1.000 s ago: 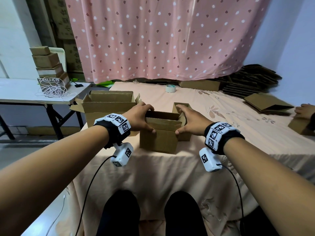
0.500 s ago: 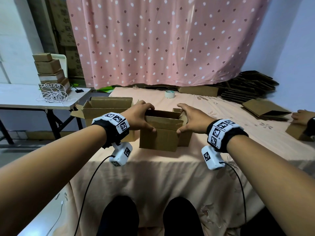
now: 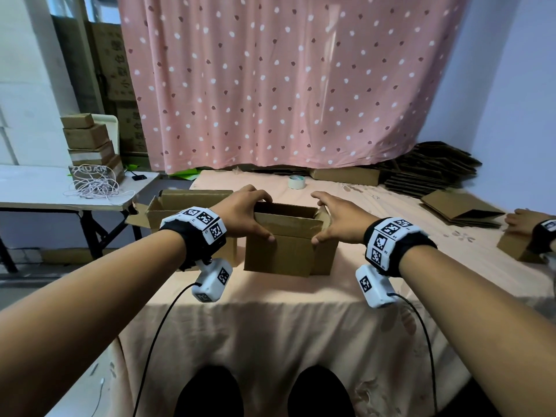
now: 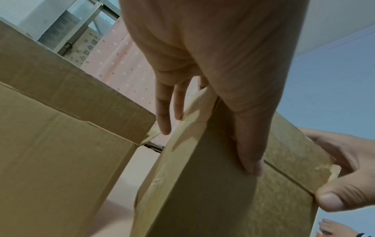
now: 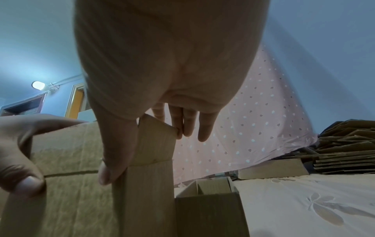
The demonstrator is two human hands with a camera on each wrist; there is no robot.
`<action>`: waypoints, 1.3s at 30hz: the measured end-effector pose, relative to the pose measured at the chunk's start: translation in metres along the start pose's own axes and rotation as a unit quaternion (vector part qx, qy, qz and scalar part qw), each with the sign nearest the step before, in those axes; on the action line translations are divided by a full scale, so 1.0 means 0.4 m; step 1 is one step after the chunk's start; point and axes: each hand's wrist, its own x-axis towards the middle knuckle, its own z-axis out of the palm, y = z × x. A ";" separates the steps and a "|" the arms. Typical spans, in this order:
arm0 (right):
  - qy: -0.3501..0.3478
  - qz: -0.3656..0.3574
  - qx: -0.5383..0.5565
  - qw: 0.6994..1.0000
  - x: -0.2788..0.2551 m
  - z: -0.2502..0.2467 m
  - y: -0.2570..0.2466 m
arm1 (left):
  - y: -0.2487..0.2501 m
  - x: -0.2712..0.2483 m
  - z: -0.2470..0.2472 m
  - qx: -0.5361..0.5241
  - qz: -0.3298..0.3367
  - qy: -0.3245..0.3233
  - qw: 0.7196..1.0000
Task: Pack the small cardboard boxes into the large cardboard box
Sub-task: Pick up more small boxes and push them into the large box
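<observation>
Mid-pick: left hand (image 3: 240, 213) and right hand (image 3: 337, 219) clamp small box (image 3: 279, 254) by its top edges, frame centre; next, probably carry left into large box (image 3: 186, 206), clearing its flaps.

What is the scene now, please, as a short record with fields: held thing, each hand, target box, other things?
held thing: small cardboard box, top open, gripped at its two sides
left hand: thumb on the front face, fingers over the left rim
right hand: thumb on the front face, fingers over the right flap
target box: large cardboard box, open, left of the held box
other things: tape roll behind; flat cardboard stack far right
</observation>
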 end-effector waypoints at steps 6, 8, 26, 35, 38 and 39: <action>0.009 -0.004 -0.005 1.000 0.008 -0.029 -0.027 | 0.004 0.001 -0.040 0.001 0.004 0.010 1.000; 0.009 -0.007 -0.004 1.000 0.008 -0.036 -0.036 | 0.001 0.000 -0.050 0.006 0.009 0.018 1.000; 0.040 -0.022 -0.010 0.999 0.063 -0.128 -0.107 | -0.017 0.017 -0.161 -0.009 0.016 0.062 0.998; 0.031 -0.035 -0.011 0.999 0.099 -0.136 -0.158 | -0.057 -0.003 -0.186 -0.017 0.006 0.089 0.996; 0.035 -0.039 -0.015 0.999 0.112 -0.140 -0.172 | -0.068 -0.003 -0.198 -0.012 0.004 0.097 0.995; 0.036 -0.039 -0.015 0.998 0.115 -0.140 -0.176 | -0.071 -0.002 -0.201 -0.013 0.004 0.099 0.995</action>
